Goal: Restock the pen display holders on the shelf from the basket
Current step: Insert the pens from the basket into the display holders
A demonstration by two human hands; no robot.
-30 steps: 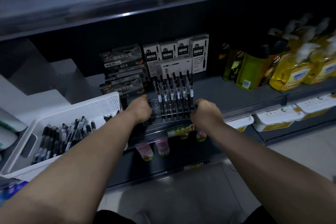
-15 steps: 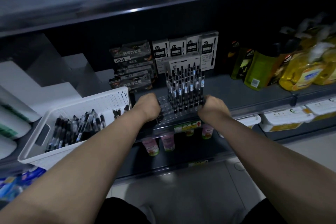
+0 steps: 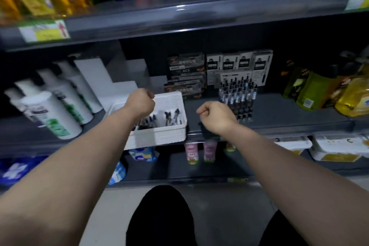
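Observation:
The pen display holder (image 3: 237, 98) stands on the middle shelf, packed with upright black pens, in front of boxed pens. The white basket (image 3: 159, 136) sits to its left at the shelf's front edge, with several loose black pens (image 3: 171, 116) lying in it. My left hand (image 3: 140, 102) hovers over the basket's back left part with curled fingers and holds nothing that I can see. My right hand (image 3: 216, 117) is a loose fist just left of and in front of the holder, apart from it and empty.
Stacked dark boxes (image 3: 186, 75) and white pen boxes (image 3: 239, 64) line the back of the shelf. White bottles (image 3: 52, 112) stand at the left, yellow and green bottles (image 3: 323, 90) at the right. The upper shelf edge (image 3: 179, 18) overhangs. Small bottles (image 3: 191, 153) stand below.
Both hands have let go of the pen display holder, which now stands further back on the shelf. My left hand has moved over the basket. The view has tilted up and left.

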